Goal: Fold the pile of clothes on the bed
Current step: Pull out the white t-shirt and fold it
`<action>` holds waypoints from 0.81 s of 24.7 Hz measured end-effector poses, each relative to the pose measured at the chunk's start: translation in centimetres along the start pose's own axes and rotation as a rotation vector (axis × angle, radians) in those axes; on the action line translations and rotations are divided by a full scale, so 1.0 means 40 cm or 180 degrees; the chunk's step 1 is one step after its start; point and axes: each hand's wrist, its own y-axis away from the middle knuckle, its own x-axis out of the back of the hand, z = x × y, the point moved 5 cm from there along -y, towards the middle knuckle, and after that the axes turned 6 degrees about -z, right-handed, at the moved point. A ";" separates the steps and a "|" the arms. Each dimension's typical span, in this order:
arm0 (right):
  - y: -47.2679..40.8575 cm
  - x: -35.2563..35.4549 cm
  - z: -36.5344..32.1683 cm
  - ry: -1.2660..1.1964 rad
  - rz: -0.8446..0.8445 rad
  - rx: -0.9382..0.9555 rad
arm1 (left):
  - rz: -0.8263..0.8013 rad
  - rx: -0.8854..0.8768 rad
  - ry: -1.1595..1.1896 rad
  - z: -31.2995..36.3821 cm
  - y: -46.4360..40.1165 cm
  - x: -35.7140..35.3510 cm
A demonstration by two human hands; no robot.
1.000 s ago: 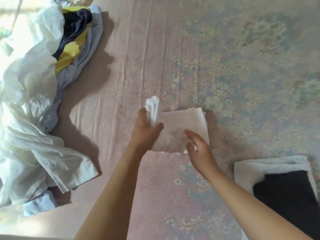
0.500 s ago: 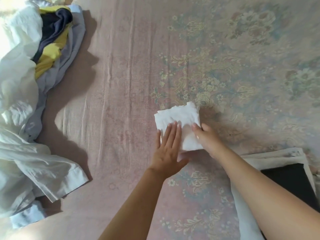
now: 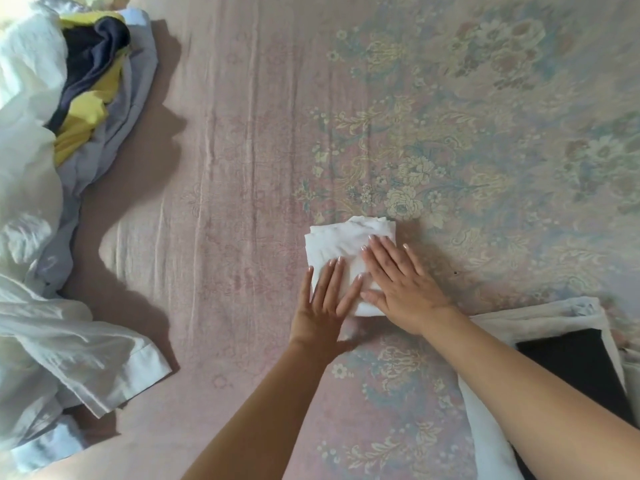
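A small white garment [image 3: 341, 242], folded into a compact square, lies on the bed in the middle of the view. My left hand [image 3: 325, 303] presses flat on its near left part with straight fingers. My right hand [image 3: 401, 282] lies flat on its right part, fingers spread. A loose pile of clothes [image 3: 38, 202] covers the left side: white cloth, a yellow and dark blue piece [image 3: 86, 95] and pale blue-grey fabric.
The pink floral bedsheet [image 3: 450, 133] stretches wide beyond the hands. At the lower right sits a stack of folded clothes [image 3: 540, 317], white below and a black piece [image 3: 575, 368] on top, partly hidden by my right forearm.
My left hand laid the raised flap down, making the white garment smaller. My right hand moved from the garment's right edge onto its top; both palms now press it flat.
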 end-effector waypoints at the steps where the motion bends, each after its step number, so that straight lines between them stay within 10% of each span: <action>1: -0.011 -0.028 0.012 0.0009 -0.0268 -0.0077 | -0.0190 0.0046 -0.0007 0.000 -0.011 -0.014; 6: -0.065 -0.045 0.044 -0.0265 -0.0453 -0.0098 | -0.0431 0.0146 0.0156 -0.007 -0.064 -0.030; 14: 0.003 -0.093 0.033 0.0577 0.0116 0.0296 | 0.0721 -0.0258 0.0090 -0.037 -0.062 0.032; 20: 0.008 0.005 0.061 -0.1327 0.1280 0.0570 | 0.1490 -0.0624 0.2315 -0.072 -0.014 0.142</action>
